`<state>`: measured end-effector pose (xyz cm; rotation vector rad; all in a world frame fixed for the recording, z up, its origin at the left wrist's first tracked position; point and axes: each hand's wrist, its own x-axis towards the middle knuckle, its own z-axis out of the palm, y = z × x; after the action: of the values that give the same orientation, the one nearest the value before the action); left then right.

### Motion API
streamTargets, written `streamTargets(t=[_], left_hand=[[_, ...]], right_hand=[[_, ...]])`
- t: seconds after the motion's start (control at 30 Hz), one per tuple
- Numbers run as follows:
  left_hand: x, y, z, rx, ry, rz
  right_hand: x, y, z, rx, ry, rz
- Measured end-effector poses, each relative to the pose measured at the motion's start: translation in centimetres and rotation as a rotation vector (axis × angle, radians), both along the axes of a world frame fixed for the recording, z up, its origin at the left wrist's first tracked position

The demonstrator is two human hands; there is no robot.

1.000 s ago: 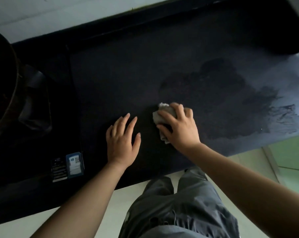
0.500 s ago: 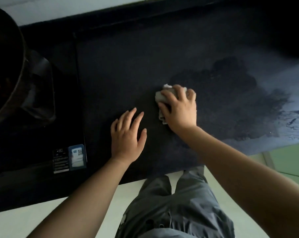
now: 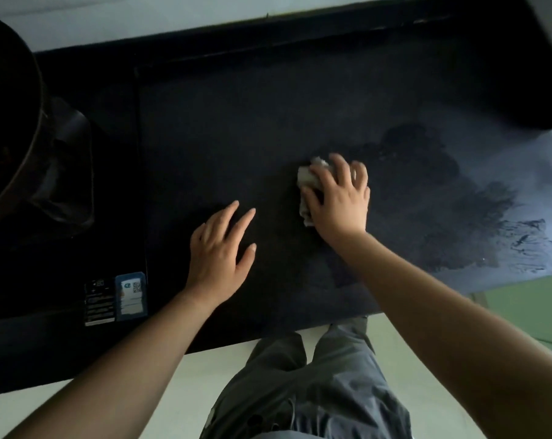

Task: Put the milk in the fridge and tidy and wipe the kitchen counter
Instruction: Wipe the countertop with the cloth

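My right hand [image 3: 339, 198] presses a small pale cloth [image 3: 306, 180] flat against the dark kitchen counter [image 3: 236, 147], fingers spread over it; most of the cloth is hidden beneath the palm. To the right of the cloth spreads a wet smeared patch [image 3: 442, 198]. My left hand [image 3: 221, 251] rests flat on the counter to the left, fingers straight, holding nothing. No milk is in view.
A dark stove top [image 3: 62, 248] with a blue-white sticker [image 3: 130, 297] lies at the left, and a large dark pan [image 3: 5, 122] stands on it. The counter's front edge runs just above my grey trousers [image 3: 300, 391]. Pale wall at the back, green floor at the right.
My right hand has slid the cloth away from me and slightly right across the counter, toward the wet patch. My left hand stays planted flat in the same spot.
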<state>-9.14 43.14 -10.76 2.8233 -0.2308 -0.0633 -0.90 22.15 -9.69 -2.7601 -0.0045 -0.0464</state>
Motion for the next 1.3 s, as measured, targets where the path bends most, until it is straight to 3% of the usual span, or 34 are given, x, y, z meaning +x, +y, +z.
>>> streamTargets(t=[0.17,0.43,0.57,0.77,0.97,1.13,1.3], left_hand=[[0.5,1.9,0.2,0.085,0.056,0.097],[-0.8,1.7,0.7,0.073,0.099,0.065],[-4.1,0.4,1.3,0.049,0.125,0.050],[-8.0,-1.4,1.2,0.075,0.205,0.112],[-8.2,-1.1,1.0,0.117,0.198,0.099],[-8.3,-1.3,0.6,0.094,0.185,0.105],[-8.1,-1.1,1.1,0.102,0.176,0.084]], right_hand=[[2.8,4.3,0.5,0.017,0.052,0.016],[-9.6,2.9,0.1,0.027,-0.013,0.330],[-10.4,-1.7,0.3,-0.003,-0.059,0.244],[-6.6,-2.2,0.6,0.028,-0.025,-0.113],[-9.0,2.7,0.6,0.007,-0.008,0.152],[-12.9,0.6,0.0,0.006,-0.047,0.277],[-11.7,-4.2,0.2,-0.023,-0.018,0.147]])
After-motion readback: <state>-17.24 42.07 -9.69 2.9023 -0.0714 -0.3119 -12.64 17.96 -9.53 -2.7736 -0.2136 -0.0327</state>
